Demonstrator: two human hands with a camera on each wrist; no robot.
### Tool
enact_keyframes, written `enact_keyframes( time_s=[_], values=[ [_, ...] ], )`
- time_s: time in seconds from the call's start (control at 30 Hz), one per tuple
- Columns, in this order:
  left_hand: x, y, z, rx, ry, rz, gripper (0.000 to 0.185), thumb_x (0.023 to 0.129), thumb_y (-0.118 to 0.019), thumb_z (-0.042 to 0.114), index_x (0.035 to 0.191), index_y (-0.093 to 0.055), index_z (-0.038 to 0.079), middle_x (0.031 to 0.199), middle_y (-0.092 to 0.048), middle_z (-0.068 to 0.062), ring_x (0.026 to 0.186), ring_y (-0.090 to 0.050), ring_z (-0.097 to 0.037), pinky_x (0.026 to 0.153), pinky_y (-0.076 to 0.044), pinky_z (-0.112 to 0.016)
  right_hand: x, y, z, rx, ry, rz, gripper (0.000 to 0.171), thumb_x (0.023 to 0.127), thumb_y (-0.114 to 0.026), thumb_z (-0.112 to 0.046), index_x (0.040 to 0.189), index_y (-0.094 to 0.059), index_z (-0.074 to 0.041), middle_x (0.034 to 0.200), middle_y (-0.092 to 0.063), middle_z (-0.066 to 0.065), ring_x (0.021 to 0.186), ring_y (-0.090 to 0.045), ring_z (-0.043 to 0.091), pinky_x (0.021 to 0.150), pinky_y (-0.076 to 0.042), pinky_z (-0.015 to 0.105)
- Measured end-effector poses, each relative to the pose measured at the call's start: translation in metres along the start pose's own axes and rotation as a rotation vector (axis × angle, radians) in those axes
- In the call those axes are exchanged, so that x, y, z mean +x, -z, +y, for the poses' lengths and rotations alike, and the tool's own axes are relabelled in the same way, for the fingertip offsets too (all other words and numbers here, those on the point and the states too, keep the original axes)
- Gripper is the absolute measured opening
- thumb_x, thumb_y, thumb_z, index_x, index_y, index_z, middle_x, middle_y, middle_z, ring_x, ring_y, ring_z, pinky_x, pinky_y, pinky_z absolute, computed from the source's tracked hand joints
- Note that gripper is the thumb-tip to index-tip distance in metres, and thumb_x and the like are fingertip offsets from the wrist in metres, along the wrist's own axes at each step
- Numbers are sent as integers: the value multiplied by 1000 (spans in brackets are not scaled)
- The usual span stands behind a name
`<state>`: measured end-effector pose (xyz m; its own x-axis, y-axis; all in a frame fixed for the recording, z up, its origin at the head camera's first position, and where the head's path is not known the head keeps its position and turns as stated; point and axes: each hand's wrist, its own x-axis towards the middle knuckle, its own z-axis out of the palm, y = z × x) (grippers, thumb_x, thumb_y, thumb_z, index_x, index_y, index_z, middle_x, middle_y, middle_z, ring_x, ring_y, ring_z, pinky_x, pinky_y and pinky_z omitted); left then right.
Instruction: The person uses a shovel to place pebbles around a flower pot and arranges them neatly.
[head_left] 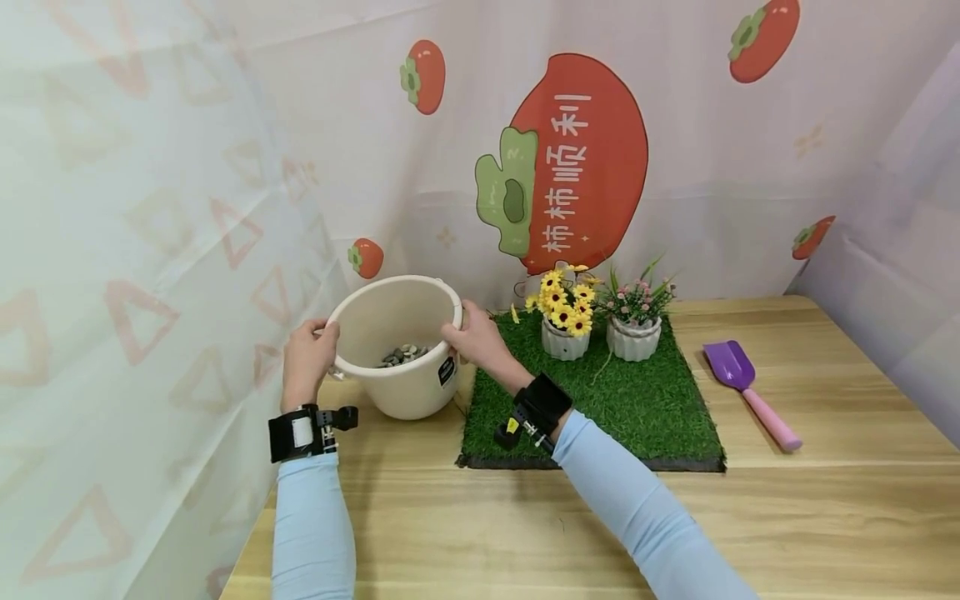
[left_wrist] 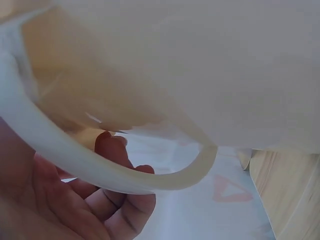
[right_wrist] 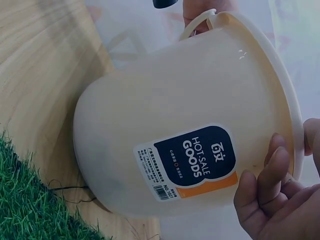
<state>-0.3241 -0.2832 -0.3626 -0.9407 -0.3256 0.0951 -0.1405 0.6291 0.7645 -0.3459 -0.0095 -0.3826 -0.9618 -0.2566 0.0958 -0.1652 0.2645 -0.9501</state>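
A cream plastic bucket [head_left: 408,392] stands at the left of the table, tipped slightly, with grey pebbles [head_left: 403,356] in its bottom. My left hand [head_left: 306,362] grips the rim on its left side; in the left wrist view the fingers [left_wrist: 142,202] curl about the bucket's curved handle [left_wrist: 85,167]. On the opposite side my right hand [head_left: 483,337] pinches the rim, thumb over the edge and fingers on the outer wall. A dark label [right_wrist: 195,157] shows on that wall in the right wrist view.
Right of the bucket lies a square of artificial grass [head_left: 630,408], bearing a pot of yellow flowers [head_left: 566,340] and a pot of pink flowers [head_left: 634,337]. A purple shovel with a pink handle [head_left: 772,419] lies farther right on the wooden table [head_left: 480,533]. Printed cloth hangs behind and at the left.
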Motion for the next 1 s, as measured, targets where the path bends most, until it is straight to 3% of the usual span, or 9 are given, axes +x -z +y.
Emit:
enact_keyframes(
  time_s=[0.3,0.47,0.67,0.83,1.0],
  values=[
    [-7,2,2,40,-41,-4,57,99,-41,43,142,-49,6,120,-65,-23,100,-66,-34,68,-48,-25,-1,-1,0,18,-3,28,66,87,-53,-15,149,-33,-8,76,-66,19,47,-51,13,42,-42,24],
    [-10,3,3,68,-48,-18,57,101,-39,41,144,-46,5,121,-64,-25,102,-66,-37,73,-51,-33,-2,-1,1,36,-19,19,69,86,-54,-14,151,-30,-9,75,-64,16,47,-50,13,42,-42,25],
    [-14,3,7,109,-106,-1,54,102,-38,37,142,-46,3,120,-64,-27,99,-66,-40,74,-54,-40,-4,1,3,77,-27,21,71,86,-54,-13,152,-27,-11,75,-63,14,50,-51,15,44,-43,25],
    [-17,2,8,121,-137,11,53,102,-38,36,141,-47,1,116,-65,-27,91,-68,-39,65,-53,-34,-7,2,6,91,-14,18,71,86,-53,-13,152,-26,-13,73,-62,19,48,-49,16,45,-42,26],
    [-22,1,7,145,-154,39,52,102,-38,34,140,-47,1,111,-67,-26,86,-69,-37,61,-50,-30,-11,3,7,94,-17,-10,70,88,-52,-14,153,-25,-14,84,-64,32,48,-50,16,45,-42,27]
  ],
)
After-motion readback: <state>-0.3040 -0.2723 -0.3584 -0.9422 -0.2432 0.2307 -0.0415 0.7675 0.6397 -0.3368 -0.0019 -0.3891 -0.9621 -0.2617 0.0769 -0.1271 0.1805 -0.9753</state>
